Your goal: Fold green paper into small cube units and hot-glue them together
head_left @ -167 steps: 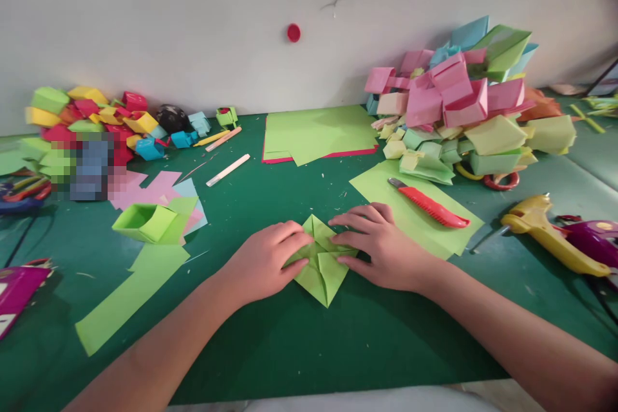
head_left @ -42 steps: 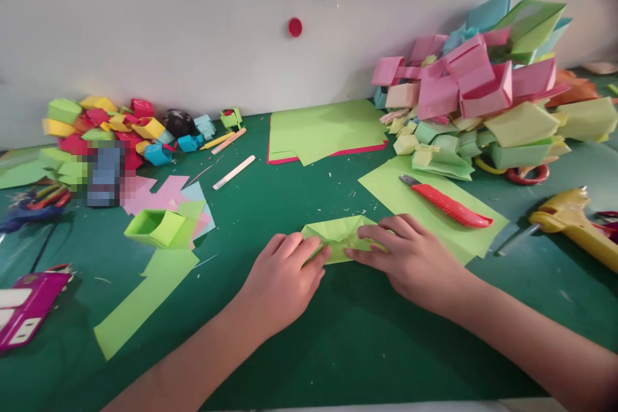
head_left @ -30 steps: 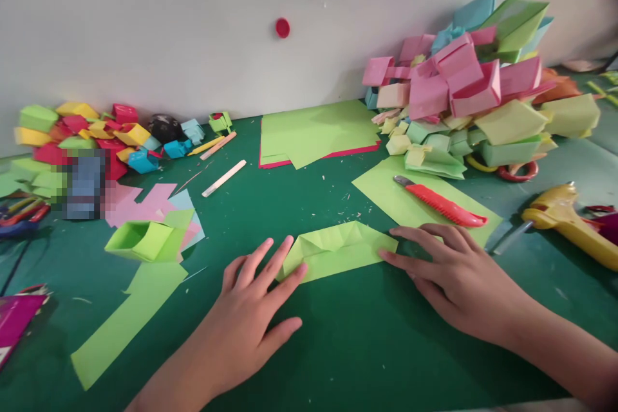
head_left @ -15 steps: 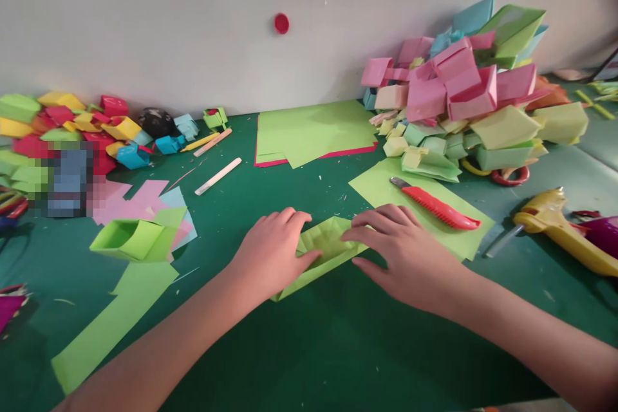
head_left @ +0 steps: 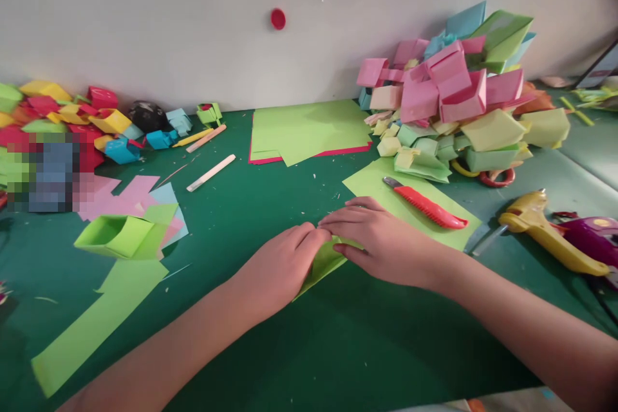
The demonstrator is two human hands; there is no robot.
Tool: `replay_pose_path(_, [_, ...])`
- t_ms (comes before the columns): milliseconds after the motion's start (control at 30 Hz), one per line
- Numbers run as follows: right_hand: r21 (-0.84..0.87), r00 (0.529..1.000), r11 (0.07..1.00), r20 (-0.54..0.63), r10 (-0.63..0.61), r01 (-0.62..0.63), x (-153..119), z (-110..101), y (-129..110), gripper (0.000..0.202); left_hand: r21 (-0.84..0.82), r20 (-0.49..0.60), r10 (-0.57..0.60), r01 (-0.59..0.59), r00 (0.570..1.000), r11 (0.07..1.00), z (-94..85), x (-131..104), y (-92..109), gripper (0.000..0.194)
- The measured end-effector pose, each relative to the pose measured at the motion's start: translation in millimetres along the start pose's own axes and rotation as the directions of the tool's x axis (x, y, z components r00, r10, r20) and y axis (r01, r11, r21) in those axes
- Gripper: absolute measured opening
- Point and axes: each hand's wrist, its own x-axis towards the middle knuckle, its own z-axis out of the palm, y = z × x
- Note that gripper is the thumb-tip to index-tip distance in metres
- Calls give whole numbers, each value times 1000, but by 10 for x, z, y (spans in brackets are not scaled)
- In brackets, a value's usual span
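Note:
A folded piece of light green paper (head_left: 322,268) lies on the green table in front of me, mostly covered by both hands. My left hand (head_left: 284,264) is closed on its left part, fingers curled over the far edge and thumb hidden. My right hand (head_left: 381,238) grips the right part, thumb on the near side and fingers reaching over the top. The fingertips of both hands nearly meet at the paper's far edge. To the right, a red utility knife (head_left: 429,206) rests on a green sheet (head_left: 371,175).
Green sheets over red ones (head_left: 309,129) lie by the wall. Folded paper pieces are heaped at left (head_left: 101,119) and right (head_left: 458,90). A yellow glue gun (head_left: 555,238) lies far right. An open green paper box (head_left: 111,235) and green strip (head_left: 103,322) are left.
My hands have come together over the folded green paper, and the left fingers have closed on it. The paper's open inside is now mostly covered. The view has shifted slightly right.

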Motion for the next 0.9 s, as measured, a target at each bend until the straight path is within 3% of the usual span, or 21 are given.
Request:
replay_pose_path(233, [-45, 970, 979, 147, -192, 200, -231, 40, 90, 52, 88, -57, 175, -170, 983, 982, 17, -421, -61, 38])
replay_pose_path(400, [-180, 962, 962, 217, -165, 206, -455, 62, 149, 73, 175, -16, 116, -112, 993, 978, 10, -747, 27, 52])
replay_pose_path(567, [-284, 989, 954, 137, -63, 100, -646, 91, 230, 86, 324, 63, 38, -57, 997, 944, 28, -1052, 111, 60])
replay_pose_path(733, [-282, 1000, 959, 26, -2, 9, -688, 26, 227, 73, 311, 19, -12, 5, 1000, 950, -14, -1217, 109, 62])
replay_pose_path(900, [-173, 993, 978, -51, 107, -114, -510, -113, 102, 43, 183, -50, -175, 181, 983, 966, -54, -1126, 8, 57])
